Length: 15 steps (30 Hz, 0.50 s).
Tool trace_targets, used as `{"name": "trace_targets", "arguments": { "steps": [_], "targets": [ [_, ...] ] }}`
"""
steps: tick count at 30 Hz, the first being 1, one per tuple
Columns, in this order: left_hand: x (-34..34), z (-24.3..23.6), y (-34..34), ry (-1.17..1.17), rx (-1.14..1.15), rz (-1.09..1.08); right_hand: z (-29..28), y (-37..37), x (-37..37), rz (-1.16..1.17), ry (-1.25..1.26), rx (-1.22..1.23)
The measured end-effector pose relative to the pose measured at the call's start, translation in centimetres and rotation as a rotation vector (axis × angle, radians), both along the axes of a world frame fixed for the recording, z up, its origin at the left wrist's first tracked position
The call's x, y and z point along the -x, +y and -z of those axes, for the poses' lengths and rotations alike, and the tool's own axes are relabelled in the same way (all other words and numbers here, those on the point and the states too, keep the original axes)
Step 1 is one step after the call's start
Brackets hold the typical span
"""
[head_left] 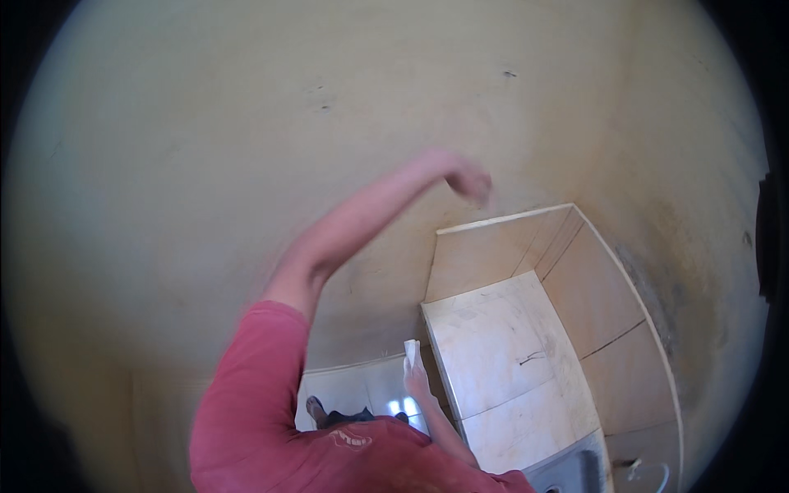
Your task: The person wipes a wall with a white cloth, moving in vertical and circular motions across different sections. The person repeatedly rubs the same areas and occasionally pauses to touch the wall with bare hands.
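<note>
My left arm, in a red sleeve, reaches up and forward. My left hand (470, 177) is blurred, with fingers curled, close against the beige wall (246, 148); I see nothing in it. Lower down, my right hand (417, 382) holds a small white folded piece (412, 352), perhaps cloth or paper, upright beside the left edge of the pale stone countertop (493, 353).
Beige tiles (600, 296) line the wall behind and beside the countertop. A metal sink (575, 472) sits at the counter's near end. Below are white floor tiles (353, 390) and my sandalled foot (316, 408). Dark stains mark the wall at right (666, 296).
</note>
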<state>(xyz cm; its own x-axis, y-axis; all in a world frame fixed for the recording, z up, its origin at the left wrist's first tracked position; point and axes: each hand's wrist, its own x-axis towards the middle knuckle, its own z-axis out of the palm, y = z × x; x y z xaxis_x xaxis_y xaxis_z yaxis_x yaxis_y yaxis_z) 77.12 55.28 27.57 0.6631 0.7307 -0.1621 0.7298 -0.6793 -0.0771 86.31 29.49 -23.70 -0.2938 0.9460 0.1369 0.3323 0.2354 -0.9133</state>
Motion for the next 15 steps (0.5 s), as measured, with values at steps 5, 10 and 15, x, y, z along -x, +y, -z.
{"name": "trace_targets", "arguments": {
  "steps": [5, 10, 15],
  "targets": [
    [4.0, -4.3, -7.7, -0.902, -0.658, 0.306, -0.7, 0.2, -1.6, 0.063, -0.059, 0.004],
    [15.6, -17.9, -7.2, -0.462, -1.968, -0.468, -1.0, -1.4, -2.5, 0.122, 0.000, 0.173],
    [9.0, -6.3, 2.5, -0.552, -1.157, -0.057, -1.0, -0.2, -2.2, 0.097, -0.001, 0.102]
  ]
}}
